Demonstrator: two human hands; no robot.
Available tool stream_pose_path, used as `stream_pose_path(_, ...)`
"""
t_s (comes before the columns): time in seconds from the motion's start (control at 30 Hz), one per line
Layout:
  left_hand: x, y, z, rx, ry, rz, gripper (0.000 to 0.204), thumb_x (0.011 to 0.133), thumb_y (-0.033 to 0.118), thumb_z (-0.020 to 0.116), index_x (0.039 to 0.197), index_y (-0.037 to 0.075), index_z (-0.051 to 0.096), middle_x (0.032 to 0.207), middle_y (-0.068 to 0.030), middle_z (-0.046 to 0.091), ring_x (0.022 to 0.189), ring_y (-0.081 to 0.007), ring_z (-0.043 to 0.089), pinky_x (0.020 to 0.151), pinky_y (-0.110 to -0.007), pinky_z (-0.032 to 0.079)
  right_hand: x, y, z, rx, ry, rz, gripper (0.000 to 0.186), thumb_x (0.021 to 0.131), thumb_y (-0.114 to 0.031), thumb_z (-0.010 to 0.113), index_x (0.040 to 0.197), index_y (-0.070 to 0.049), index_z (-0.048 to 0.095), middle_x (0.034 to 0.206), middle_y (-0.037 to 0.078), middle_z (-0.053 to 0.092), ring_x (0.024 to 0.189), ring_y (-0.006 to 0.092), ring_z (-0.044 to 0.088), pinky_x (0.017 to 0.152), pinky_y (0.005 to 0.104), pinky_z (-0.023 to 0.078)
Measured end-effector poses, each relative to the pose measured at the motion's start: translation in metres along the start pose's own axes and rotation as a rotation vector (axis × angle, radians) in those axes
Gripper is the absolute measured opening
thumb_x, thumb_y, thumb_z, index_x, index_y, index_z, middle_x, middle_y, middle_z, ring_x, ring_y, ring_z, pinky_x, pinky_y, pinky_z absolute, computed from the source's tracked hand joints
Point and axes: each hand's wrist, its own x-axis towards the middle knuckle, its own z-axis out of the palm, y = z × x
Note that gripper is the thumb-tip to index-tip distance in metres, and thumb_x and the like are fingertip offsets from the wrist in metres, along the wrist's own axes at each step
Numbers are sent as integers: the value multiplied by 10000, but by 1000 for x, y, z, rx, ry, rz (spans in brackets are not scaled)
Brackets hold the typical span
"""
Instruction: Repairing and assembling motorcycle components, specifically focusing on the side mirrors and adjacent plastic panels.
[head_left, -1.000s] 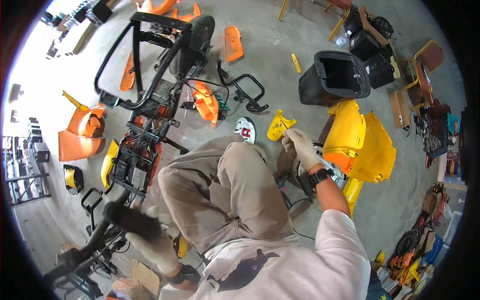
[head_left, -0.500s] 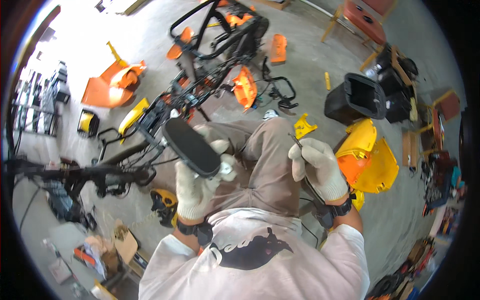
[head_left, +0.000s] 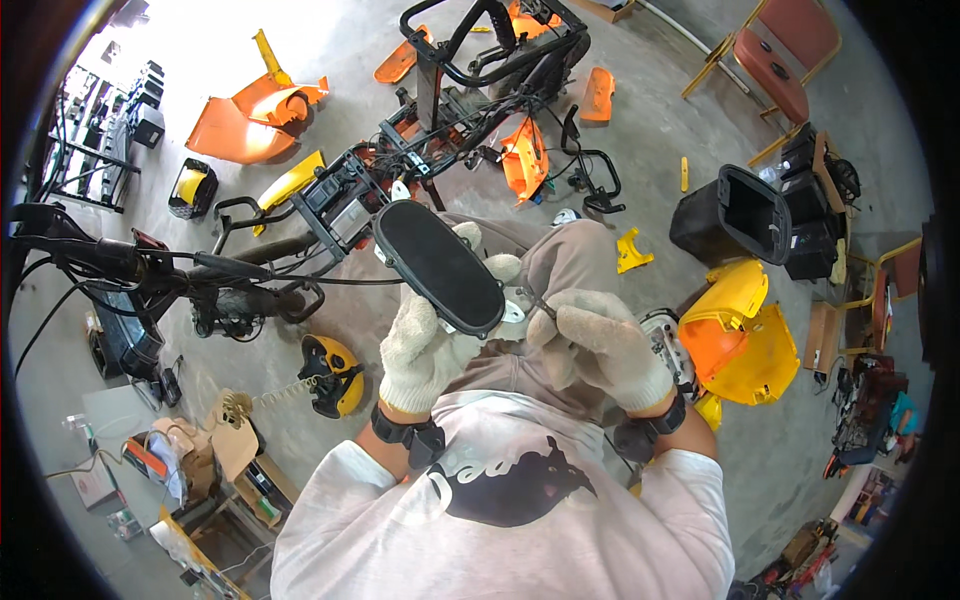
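Note:
My left hand (head_left: 420,355), in a cream knit glove, holds up an oblong black panel (head_left: 438,268) with rounded ends. Pale mounting tabs stick out from the panel's rim; its underside is hidden. In my gloved right hand (head_left: 605,345) a thin dark metal piece (head_left: 537,299) is pinched between thumb and fingers, close to the panel's lower right end. Whether it touches the tab there I cannot tell. Beyond my knees stands a partly stripped vehicle frame (head_left: 350,215) with bare wiring and a black tubular bar.
Orange body panels (head_left: 240,130) lie on the concrete floor, far left. A yellow-and-black helmet-like part (head_left: 335,377) rests near my left forearm. On the right are a black bin (head_left: 705,215), yellow covers (head_left: 765,350) and a red chair (head_left: 765,75). Handlebar parts (head_left: 90,250) reach in from the left.
My right hand has moved left with the thin metal piece, up to the black panel. The panel has shifted right in the view, and the surroundings have shifted with the head's movement.

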Motion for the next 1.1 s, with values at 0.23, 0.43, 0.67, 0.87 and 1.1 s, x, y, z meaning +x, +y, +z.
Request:
stream_pose_path(0.23,0,0,2,-12,28,17,864,862,222,758,1540,10,265,1523,-172,419,1347,-476,467,999,-614,532,4,9,1,-12,30,-35,355,1001,-313,599,1043,30,679,735,67,662,593,127,604,531,218,420)
stream_pose_path(0.43,2,-1,2,21,3,65,887,846,241,773,1534,-10,273,1497,-215,426,1344,-485,465,1006,-622,521,6,8,-2,-30,36,6,338,1012,-303,575,1025,14,692,727,45,662,593,106,601,534,213,421)
stream_pose_path(0.67,1,7,0,-49,-12,-78,916,834,269,769,1535,-32,262,1484,-257,434,1331,-483,478,1000,-594,520,10,13,5,-171,97,-106,308,1033,-269,554,1016,-4,709,768,13,666,658,62,584,605,204,434)
stream_pose_path(0.87,-1,13,4,-34,-52,-156,942,836,339,743,1538,-48,249,1423,-404,432,1332,-477,486,1030,-544,494,4,5,9,-378,147,-182,254,1033,-206,573,1027,11,703,798,22,675,684,67,602,625,229,470)
stream_pose_path(1.1,0,12,8,-63,-55,-119,906,868,369,712,1531,-47,257,1410,-380,464,1290,-501,517,1061,-578,458,2,6,12,-699,251,-423,203,999,-160,625,1048,27,686,782,11,658,698,55,590,638,240,489)
